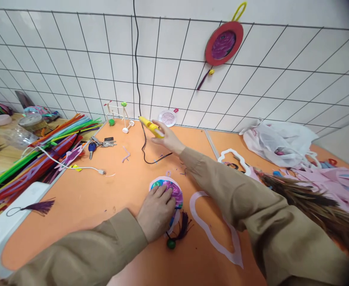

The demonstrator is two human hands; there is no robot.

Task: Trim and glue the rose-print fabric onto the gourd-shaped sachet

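Note:
My left hand (158, 210) rests over a round ornament (177, 194) with a pale rim and shiny purple and blue fabric. Its fingers are bent onto the fabric and hold the piece against the orange tabletop; the thumb is hidden. A dark purple tassel (185, 225) and a green bead (171, 243) hang from the ornament's near side. Farther back, my right hand (170, 140) grips a yellow glue gun (151, 127), its tip pointing up and left. A black cord (145, 149) runs beside it. Under my right sleeve lies a pale lilac wavy cutout (210, 234).
Colourful pipe cleaners (37, 159), keys (92, 150) and a white cable (73, 167) lie on the left. A small stick model (119, 115) stands at the back. On the right are a plastic bag (278, 141) and brown feathers (299, 196). A red-rimmed ornament (208, 49) hangs on the wall.

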